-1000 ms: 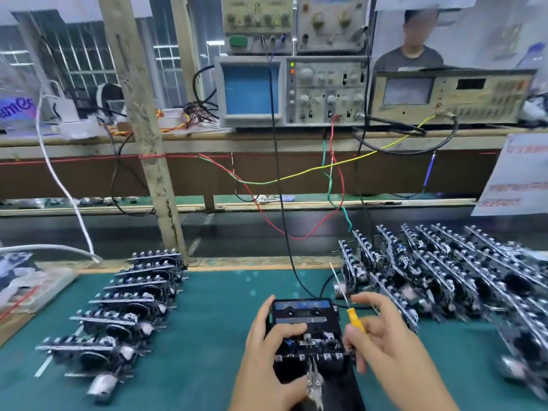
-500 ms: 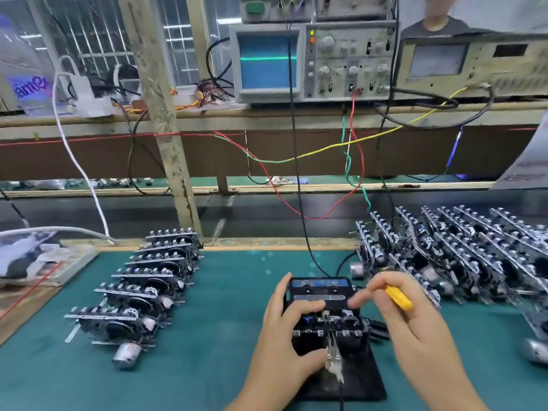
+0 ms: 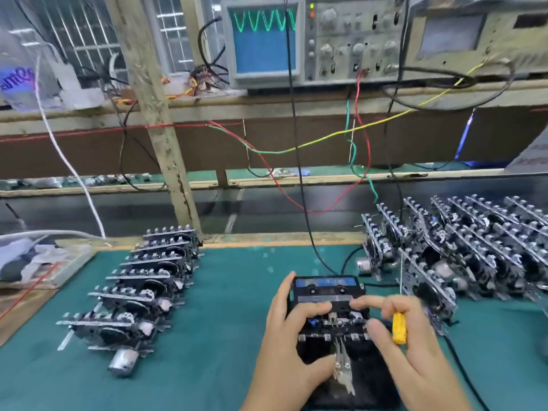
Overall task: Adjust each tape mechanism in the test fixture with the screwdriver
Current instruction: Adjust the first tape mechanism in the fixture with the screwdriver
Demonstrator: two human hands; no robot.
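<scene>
A black test fixture (image 3: 360,381) lies on the green mat at bottom centre, with a tape mechanism (image 3: 326,287) seated in it. My left hand (image 3: 290,336) grips the mechanism from its left side, fingers curled over its top. My right hand (image 3: 409,345) holds a yellow-handled screwdriver (image 3: 398,327) in its curled fingers, while its index finger rests on the mechanism's top. The screwdriver's thin shaft points up and away from the mechanism.
A row of tape mechanisms (image 3: 142,283) stands to the left, a larger batch (image 3: 462,256) to the right. An oscilloscope (image 3: 264,40) on the shelf shows a green waveform. Coloured wires (image 3: 358,179) hang down behind. A clear tray (image 3: 44,262) sits at far left.
The camera has tilted down and drawn closer. The oscilloscope trace went from a flat line to a wave. My right index finger reached onto the mechanism; the screwdriver stayed in hand.
</scene>
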